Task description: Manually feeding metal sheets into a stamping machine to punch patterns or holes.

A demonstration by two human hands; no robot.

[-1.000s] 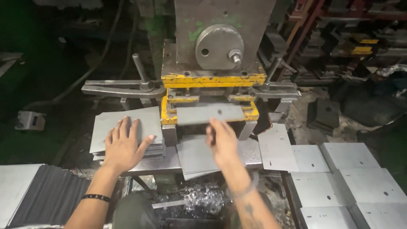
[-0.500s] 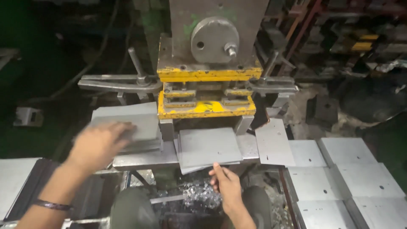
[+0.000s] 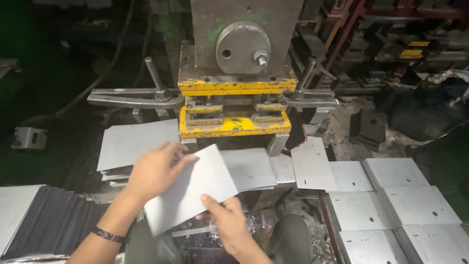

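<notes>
Left hand point(image 3: 154, 171) lies flat on the upper left edge of a grey metal sheet point(image 3: 193, 190), fingers together and curled over its far edge, thumb side hidden. A dark band sits on that wrist. Right hand point(image 3: 227, 222) grips the sheet's near right edge, thumb on top, fingers underneath. The sheet is tilted, held between both hands, clear of the surfaces below it.

Just beyond the left hand: a stack point(image 3: 132, 144) of like sheets. Just beyond the right hand: a punched sheet point(image 3: 249, 168) lying flat under the yellow die point(image 3: 234, 124) of a press point(image 3: 242, 46). Further right of the right hand, a narrower punched plate point(image 3: 312, 164), then rows of punched sheets point(image 3: 395, 205) laid edge to edge. Below the right hand: shiny metal scrap point(image 3: 251, 225), partly hidden. Left of the left forearm: dark ribbed pile point(image 3: 53, 222), kind cannot be told.
</notes>
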